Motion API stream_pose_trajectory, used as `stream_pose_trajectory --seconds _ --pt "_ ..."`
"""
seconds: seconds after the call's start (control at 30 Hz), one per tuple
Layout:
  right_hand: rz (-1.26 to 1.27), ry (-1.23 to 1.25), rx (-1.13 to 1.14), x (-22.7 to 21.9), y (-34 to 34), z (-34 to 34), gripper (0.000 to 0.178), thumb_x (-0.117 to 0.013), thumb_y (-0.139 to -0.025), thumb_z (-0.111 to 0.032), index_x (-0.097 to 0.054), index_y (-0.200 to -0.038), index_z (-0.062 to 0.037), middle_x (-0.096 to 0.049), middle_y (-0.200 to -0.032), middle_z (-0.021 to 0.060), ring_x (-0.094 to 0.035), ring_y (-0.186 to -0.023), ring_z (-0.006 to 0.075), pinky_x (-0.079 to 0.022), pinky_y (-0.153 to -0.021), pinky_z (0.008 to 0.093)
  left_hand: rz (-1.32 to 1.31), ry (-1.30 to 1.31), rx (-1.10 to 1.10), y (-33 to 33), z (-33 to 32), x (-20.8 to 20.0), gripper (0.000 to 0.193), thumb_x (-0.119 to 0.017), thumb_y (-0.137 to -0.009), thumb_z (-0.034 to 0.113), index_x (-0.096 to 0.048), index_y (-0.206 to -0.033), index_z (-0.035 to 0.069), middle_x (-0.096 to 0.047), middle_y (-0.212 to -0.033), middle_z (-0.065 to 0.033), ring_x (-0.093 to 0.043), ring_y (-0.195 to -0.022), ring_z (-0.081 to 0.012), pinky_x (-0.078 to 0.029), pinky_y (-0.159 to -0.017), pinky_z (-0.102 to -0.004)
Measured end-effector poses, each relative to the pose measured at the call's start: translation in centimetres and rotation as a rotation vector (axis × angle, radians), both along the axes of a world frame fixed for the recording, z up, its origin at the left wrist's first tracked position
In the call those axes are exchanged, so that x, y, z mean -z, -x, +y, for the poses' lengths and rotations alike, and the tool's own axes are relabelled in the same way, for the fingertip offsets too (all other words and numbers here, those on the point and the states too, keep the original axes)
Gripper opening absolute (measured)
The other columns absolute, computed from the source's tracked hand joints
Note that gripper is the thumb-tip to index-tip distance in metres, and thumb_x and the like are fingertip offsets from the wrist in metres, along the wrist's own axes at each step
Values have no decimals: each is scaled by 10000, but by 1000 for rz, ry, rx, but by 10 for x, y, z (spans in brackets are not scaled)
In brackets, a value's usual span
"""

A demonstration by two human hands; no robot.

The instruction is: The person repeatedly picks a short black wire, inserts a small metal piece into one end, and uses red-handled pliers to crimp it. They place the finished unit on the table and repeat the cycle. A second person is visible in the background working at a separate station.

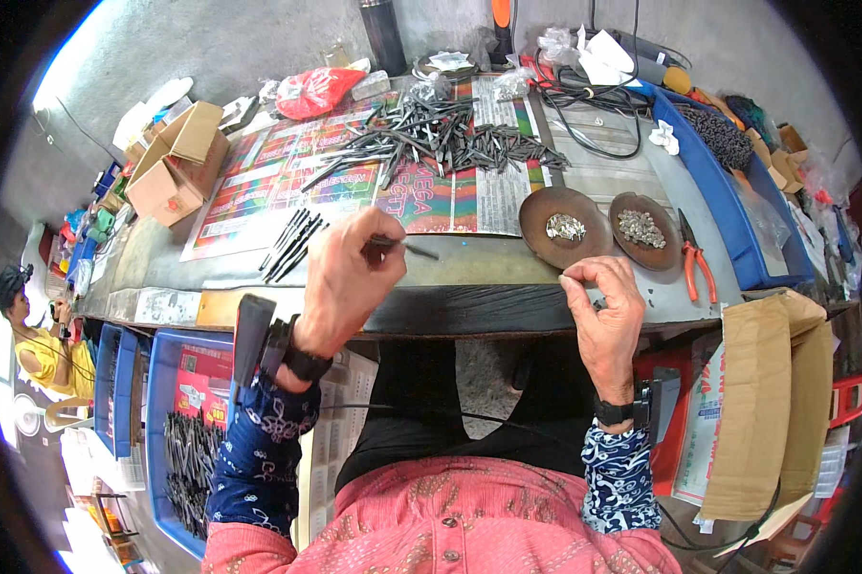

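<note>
My left hand is closed around a short, thin black strip, whose end sticks out past the fingers to the right. Just left of that hand lies a small row of black strips on the table. By the table's front edge, my right hand pinches thumb and forefinger together; anything between them is too small to make out. Beyond it sits a brown round dish with small shiny metal pieces. A second brown dish beside it holds greyish small pieces.
A large heap of black strips covers printed sheets at the back. Red-handled pliers lie right of the dishes. A blue tray, an open cardboard box, black cables and a blue bin stand around.
</note>
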State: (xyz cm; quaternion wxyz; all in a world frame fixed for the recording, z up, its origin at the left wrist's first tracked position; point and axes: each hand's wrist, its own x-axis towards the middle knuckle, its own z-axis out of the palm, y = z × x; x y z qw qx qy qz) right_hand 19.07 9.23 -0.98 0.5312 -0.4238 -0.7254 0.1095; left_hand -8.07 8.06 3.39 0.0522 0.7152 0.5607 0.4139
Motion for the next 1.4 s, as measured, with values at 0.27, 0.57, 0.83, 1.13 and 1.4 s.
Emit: stream_pose_trajectory --seconds 0.27,0.57,0.83,1.13,1.4 --pt "162 166 -122 -6 19 -26 102 -705 -768 29 -624 -823 3 -641 -796 72 -596 -757 191 -479 -694 296 -125 82 153 -10 -28 16 137 -717 -774 7 -636 -883 24 -642 -761 -66 -616 -655 -162 -476 -611 -262" --pt "359 305 -276 -18 33 -54 70 -661 -837 80 -649 -897 46 -668 -896 48 -607 -786 71 -495 -722 204 -429 243 275 -49 -49 24 142 -694 -812 -14 -580 -895 0 -651 -779 -87 -621 -556 -169 -474 -505 -269" --pt "559 363 -454 -23 46 -67 66 -659 -861 41 -623 -918 41 -631 -857 37 -606 -720 78 -503 -656 220 -813 459 377 -71 -83 22 110 -671 -881 21 -589 -947 -12 -599 -709 3 -523 -531 -23 -411 -460 -193" --pt "479 301 -395 -16 51 -69 56 -648 -867 36 -615 -910 20 -609 -852 50 -601 -732 94 -498 -632 233 -778 461 363 -70 -91 24 99 -647 -902 17 -597 -979 -19 -625 -731 -17 -533 -538 -27 -419 -464 -181" --pt "355 176 -334 -12 51 -68 85 -664 -847 39 -612 -909 14 -606 -839 62 -598 -700 110 -488 -602 237 -790 407 300 -73 -93 29 117 -686 -869 19 -607 -951 -5 -588 -666 20 -503 -516 -6 -399 -445 -189"
